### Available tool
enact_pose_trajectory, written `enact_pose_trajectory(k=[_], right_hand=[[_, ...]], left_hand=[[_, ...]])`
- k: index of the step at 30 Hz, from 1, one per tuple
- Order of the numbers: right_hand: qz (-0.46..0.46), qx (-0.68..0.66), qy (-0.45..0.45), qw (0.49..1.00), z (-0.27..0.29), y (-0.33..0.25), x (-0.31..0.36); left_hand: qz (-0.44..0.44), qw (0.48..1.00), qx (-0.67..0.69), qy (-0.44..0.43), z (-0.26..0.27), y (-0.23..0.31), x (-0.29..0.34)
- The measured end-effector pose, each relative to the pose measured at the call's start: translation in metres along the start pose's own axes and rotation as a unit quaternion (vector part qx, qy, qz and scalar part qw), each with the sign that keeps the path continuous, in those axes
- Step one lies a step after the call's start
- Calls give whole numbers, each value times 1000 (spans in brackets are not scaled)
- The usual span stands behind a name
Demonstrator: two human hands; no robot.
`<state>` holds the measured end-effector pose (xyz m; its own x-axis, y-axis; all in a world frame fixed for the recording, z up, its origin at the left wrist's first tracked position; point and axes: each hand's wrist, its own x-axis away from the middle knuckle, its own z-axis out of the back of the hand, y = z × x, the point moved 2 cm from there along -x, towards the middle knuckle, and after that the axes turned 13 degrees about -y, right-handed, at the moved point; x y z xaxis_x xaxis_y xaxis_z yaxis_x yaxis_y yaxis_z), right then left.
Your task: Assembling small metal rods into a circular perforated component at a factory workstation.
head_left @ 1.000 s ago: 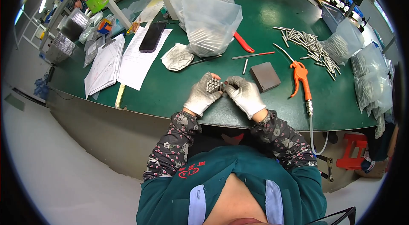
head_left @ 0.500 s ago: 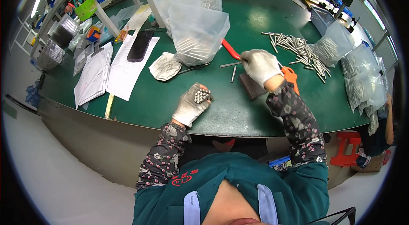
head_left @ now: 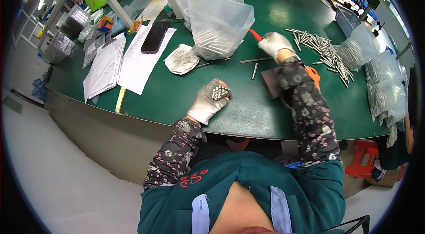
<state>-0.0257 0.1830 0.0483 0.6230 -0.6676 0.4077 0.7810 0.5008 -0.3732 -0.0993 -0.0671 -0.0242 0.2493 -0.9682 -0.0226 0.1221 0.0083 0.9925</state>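
Observation:
My left hand (head_left: 207,103), in a worn whitish glove, is closed around an upright bundle of metal pins (head_left: 220,92) just above the table. Beyond the brown block (head_left: 268,81), my gloved right hand (head_left: 275,44) has its fingers curled at a red-handled tool (head_left: 255,35); the rest of that tool is hidden under the hand. Two loose pins lie between the hands, one a short metal pin (head_left: 254,71) pointing away from me. An orange handle (head_left: 313,77) shows beside my right forearm, which partly covers the block.
A clear plastic bag of pins (head_left: 217,41) stands left of my right hand, beside a crumpled white cloth (head_left: 181,59). Farther left lie a phone (head_left: 156,37) and papers (head_left: 104,65). A pile of pins (head_left: 321,52) and filled bags (head_left: 384,85) occupy the right side of the green table (head_left: 248,116).
My right hand has moved away from me, from above the brown block to the red handle, uncovering more of the block. My left hand keeps its pins. The whole view has shifted slightly.

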Motion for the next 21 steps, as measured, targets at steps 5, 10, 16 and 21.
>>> enact_pose_trajectory(k=[5,10,16,21], right_hand=[[163,-324,-54,930,16,30,78],[185,-418,-95,884,-15,22,154],[267,-149,-7,952,-53,35,162],[258,-94,35,961,-53,27,163]], left_hand=[[-1,1000,-13,2,0,2,2],[0,1000,-28,4,-1,3,-1],[10,1000,-21,-1,-1,0,-1],[30,999,9,-8,-5,9,-1]])
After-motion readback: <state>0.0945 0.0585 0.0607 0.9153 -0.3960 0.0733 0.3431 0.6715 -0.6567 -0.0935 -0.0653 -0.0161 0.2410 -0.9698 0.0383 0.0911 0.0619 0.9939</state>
